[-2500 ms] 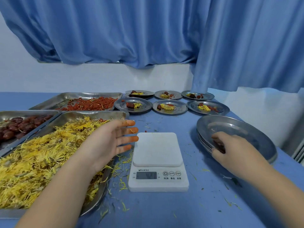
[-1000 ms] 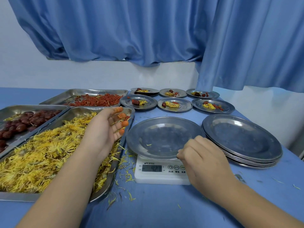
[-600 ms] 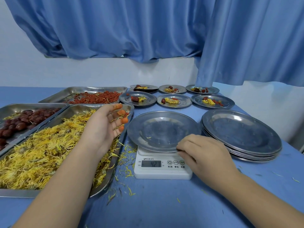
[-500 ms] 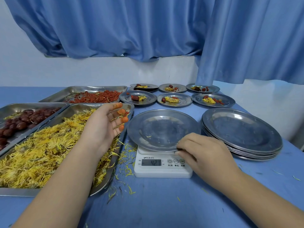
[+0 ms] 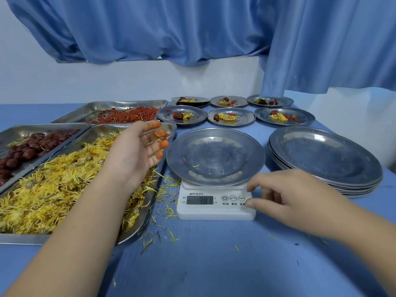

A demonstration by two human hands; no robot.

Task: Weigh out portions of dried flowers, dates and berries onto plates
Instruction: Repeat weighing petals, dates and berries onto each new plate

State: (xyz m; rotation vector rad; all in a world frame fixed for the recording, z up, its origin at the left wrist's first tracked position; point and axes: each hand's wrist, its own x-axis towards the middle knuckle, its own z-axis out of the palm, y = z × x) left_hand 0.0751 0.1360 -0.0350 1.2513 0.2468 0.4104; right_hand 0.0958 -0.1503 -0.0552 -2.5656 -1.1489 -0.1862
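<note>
Round dished steel plate (image 5: 215,156) seated on white rectangular scale (image 5: 214,212), right hand (image 5: 285,196) at scale's 4 o'clock, fingers loosely curled, empty, one tip touching its front right corner, left hand (image 5: 135,153) spread wide over stringy yellow dried flowers (image 5: 53,189) at 9 o'clock

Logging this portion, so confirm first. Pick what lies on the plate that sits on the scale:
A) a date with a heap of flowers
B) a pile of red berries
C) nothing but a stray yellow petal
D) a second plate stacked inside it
C: the plate on the scale shows bare metal all over, with only a stray yellow petal near its middle.
</note>
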